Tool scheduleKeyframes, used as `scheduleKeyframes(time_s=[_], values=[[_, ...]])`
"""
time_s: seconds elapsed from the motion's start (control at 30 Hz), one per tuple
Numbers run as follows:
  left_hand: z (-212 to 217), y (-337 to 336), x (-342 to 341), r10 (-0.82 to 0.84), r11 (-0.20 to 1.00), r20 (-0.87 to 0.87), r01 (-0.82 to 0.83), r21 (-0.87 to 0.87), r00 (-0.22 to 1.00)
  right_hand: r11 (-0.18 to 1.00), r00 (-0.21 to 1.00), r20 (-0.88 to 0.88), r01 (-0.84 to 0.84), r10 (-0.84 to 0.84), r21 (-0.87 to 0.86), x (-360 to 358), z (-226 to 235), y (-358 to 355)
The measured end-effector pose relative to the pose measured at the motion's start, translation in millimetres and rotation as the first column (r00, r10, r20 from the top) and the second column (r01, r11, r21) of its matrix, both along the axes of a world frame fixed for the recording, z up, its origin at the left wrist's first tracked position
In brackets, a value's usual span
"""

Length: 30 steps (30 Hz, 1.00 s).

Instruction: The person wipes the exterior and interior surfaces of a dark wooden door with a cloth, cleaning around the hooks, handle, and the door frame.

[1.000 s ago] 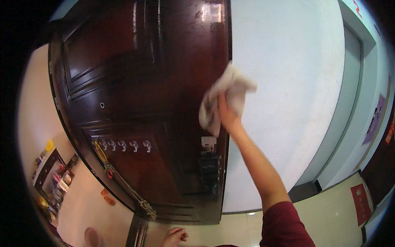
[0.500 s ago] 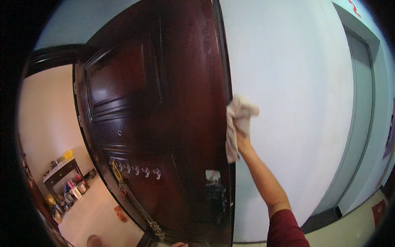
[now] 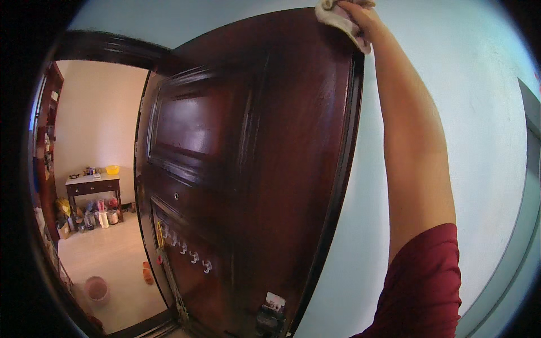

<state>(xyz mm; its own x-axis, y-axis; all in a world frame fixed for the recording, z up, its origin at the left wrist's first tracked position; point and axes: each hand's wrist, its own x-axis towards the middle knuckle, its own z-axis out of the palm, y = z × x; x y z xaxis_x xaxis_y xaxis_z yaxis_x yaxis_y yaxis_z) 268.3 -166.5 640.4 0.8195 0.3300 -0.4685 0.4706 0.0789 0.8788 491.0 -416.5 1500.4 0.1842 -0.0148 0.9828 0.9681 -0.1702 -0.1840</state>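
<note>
A dark red-brown panelled door (image 3: 293, 146) stands swung open before me. My right hand (image 3: 363, 16) is raised to its top outer corner, fingers closed on a pale cloth (image 3: 341, 21). The cloth drapes over the corner and touches the door's top edge. My right arm, in a dark red sleeve, stretches up along the wall. Lower on the door are several clear hooks (image 3: 194, 257), a peephole (image 3: 176, 196) and a dark lock (image 3: 271, 318) with a light patch above it. My left hand is out of view.
A pale wall (image 3: 479, 146) lies right of the door. Through the doorway at left stand a small table (image 3: 93, 186) with a yellow bowl (image 3: 112, 169), bottles (image 3: 103, 218) beneath it, a pinkish bucket (image 3: 97, 289) and orange slippers (image 3: 147, 273) on the floor.
My right hand has moved the cloth up from the middle of the door's outer edge to its top corner. The view has shifted, and the bit of hand at the bottom edge is gone.
</note>
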Motion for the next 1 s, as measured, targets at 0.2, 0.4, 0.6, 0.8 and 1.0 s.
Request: scheduleKeyframes(time_s=[0.2, 0.4, 0.6, 0.8, 1.0], values=[[-13, -8, -20, 0.072, 0.996, -0.054, -0.069, 0.053, 0.996, 0.875, 0.811, 0.332, 0.427, -0.483, 0.229, 64, 15, -8], [-42, -3, -46, 0.109, 0.983, -0.173, -0.081, 0.164, 0.979, 0.857, 0.847, 0.213, 0.416, -0.487, 0.305, 82, -48, 1], [-72, 1, -65, 0.137, 0.990, -0.045, -0.136, 0.029, 0.990, 0.913, 0.918, 0.206, 0.269, -0.340, 0.307, 61, -153, -5], [-57, -9, -73, 0.103, 0.994, 0.061, -0.101, -0.034, 0.993, 0.886, 0.961, 0.202, -0.254, 0.187, 0.389, 88, -142, -10], [-43, -11, -95, 0.132, 0.990, 0.086, -0.127, -0.064, 0.988, 0.427, 0.625, 0.287, -0.737, 0.726, 0.524, -11, -126, -42]])
